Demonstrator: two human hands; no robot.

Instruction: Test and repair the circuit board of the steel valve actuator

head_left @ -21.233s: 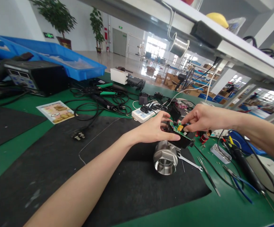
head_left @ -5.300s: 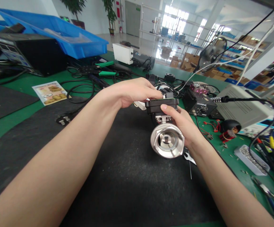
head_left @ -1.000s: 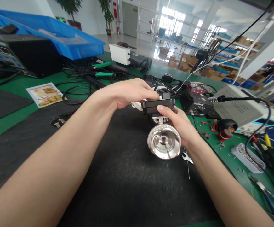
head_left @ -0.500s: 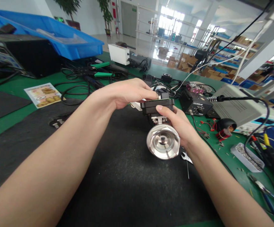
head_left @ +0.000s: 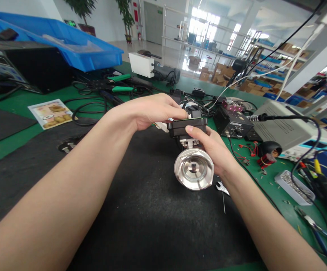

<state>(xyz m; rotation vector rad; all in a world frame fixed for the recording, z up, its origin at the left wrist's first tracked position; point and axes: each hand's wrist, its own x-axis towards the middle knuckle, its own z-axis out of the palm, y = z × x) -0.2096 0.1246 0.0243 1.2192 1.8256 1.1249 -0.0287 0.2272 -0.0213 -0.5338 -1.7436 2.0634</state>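
A steel valve body [head_left: 194, 169] with a round open port faces me, joined below a black actuator housing [head_left: 184, 129]. My right hand [head_left: 212, 146] is wrapped round the housing's right side, thumb on its front face. My left hand [head_left: 162, 109] reaches over the housing from the left, its fingertips pinched at small parts on top; what they hold there is too small to make out. Beside the valve on the black mat [head_left: 152, 210] lies an open-end wrench [head_left: 222, 187], partly behind my right forearm. A white connector [head_left: 162, 127] shows under my left hand.
At the right stand a black control box [head_left: 232, 122], a grey bench instrument [head_left: 282, 122] and a white tray of small parts [head_left: 294, 187], with pliers [head_left: 311, 222] nearer. Cables, a blue bin [head_left: 96, 56] and a picture card [head_left: 52, 114] are at the left.
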